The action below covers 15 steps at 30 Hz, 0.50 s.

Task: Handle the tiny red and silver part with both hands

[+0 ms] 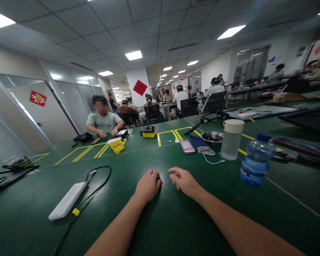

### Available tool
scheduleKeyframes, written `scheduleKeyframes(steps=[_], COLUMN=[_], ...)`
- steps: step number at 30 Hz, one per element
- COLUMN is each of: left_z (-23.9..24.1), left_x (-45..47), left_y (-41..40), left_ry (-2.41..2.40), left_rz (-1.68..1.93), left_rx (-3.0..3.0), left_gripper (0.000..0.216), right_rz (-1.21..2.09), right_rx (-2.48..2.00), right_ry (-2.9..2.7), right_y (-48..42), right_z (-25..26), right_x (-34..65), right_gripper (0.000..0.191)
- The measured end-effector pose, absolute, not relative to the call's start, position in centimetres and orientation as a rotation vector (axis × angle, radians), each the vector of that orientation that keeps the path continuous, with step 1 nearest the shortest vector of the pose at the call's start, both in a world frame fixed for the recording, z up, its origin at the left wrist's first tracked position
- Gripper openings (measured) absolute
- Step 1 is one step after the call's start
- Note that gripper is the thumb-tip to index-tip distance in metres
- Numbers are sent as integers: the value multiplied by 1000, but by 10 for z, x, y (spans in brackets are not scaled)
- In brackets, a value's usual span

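Observation:
My left hand (148,185) rests low over the green table, its fingers curled inward. A small dark thing (158,177) shows at its thumb and fingertips, too little of it to name. To the right, a short gap apart, is my right hand (184,182). Its index finger stretches towards the left hand and the other fingers bend loosely, with nothing visible in them. Left of both hands lies a white power bank (68,201) with a black cable (92,193) that carries a yellow tag.
A blue-tinted plastic bottle (257,160) and a frosted cup (232,140) stand on the right. Behind the hands are a metal bowl (212,141), a folded cloth (200,143), a white cord and yellow trays (116,145). A person (102,119) sits across the green table (117,227).

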<state>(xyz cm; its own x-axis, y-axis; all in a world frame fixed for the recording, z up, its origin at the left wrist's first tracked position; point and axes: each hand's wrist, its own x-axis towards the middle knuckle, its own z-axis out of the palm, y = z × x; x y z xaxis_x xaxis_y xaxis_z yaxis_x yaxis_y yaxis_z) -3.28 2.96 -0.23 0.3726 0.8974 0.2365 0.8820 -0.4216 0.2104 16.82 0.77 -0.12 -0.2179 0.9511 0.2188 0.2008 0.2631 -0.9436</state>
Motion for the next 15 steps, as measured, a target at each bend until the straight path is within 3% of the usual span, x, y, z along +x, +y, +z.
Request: scheduleKeyframes(steps=[6,10,15], left_z=[8,19,17], left_x=[-125,-182,-181], left_y=[57,58,57], left_ry=[2288,2381,2299], left_rz=[215,129,120], left_rx=[2066,1882,1937], left_gripper=[29,32,37], right_rz=[1067,1079,1067], right_rx=[-1119,-1135,-1154], right_ry=[-1602,-1617,-1664], right_y=[7,7,8], right_z=[2,4,3], right_x=[171,171,172], right_gripper=[31,29,29])
